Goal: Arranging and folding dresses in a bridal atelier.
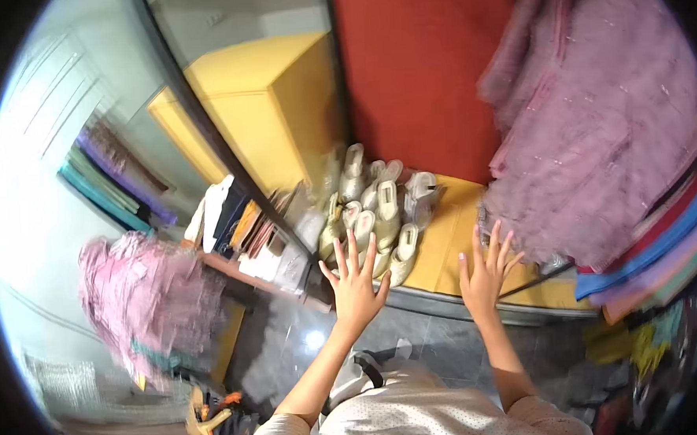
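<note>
Both of my hands are held out in front of me, empty, with fingers spread and the backs of the hands towards me. Nearest to my left hand (357,285) is a cluster of gold and silver slip-on shoes (387,206). Its fingertips overlap the shoes in the view, and I cannot tell whether they touch. My right hand (485,275) is before a yellow platform (444,236), just left of a large mauve-pink garment (603,115) that looks sheer with small sparkles. The shoes stand on the same platform, against a red panel (417,66).
A dark upright frame (220,141) crosses in front of a yellow box (248,116). Packets (254,228) fill a low shelf at left, beside bunched pink fabric (146,299). Coloured cloths (652,255) stack at right. Hangers (214,422) lie lower left; dark tiled floor (284,345) is below.
</note>
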Demonstrator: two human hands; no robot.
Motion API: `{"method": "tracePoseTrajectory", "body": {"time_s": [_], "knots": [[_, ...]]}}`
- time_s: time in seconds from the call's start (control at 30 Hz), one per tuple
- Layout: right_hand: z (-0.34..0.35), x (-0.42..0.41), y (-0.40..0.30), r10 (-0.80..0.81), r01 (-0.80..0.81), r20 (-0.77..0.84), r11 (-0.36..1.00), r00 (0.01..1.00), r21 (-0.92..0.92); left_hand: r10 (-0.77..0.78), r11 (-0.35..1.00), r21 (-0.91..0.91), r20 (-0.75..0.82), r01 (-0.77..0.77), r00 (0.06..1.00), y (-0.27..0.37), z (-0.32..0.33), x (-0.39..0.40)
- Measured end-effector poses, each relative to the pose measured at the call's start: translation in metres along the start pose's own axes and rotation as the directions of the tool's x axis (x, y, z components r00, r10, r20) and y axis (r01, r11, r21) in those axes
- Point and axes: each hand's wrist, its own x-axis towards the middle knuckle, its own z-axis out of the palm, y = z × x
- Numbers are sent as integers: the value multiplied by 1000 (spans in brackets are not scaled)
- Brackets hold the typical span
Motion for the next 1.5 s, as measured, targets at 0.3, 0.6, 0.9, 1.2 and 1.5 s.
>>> {"method": "tracePoseTrajectory", "body": {"time_s": [0.3,0.6,0.9,1.2,1.5], "knots": [[26,-57,-189,-314,240,220,921,923,307,-509,854,69,-103,516,855,-130,-43,-152],[19,-123,-373,-568,397,203,748,798,532,-665,701,134,-233,700,710,-240,-132,-288],[8,-162,-496,-733,493,134,569,667,658,-828,442,114,-330,890,454,-301,-177,-387],[36,-166,-585,-853,590,86,425,515,686,-855,383,125,-328,915,402,-369,-188,-356],[100,-122,-679,-900,615,70,350,431,707,-835,451,100,-304,887,459,-462,-183,-268]]}}
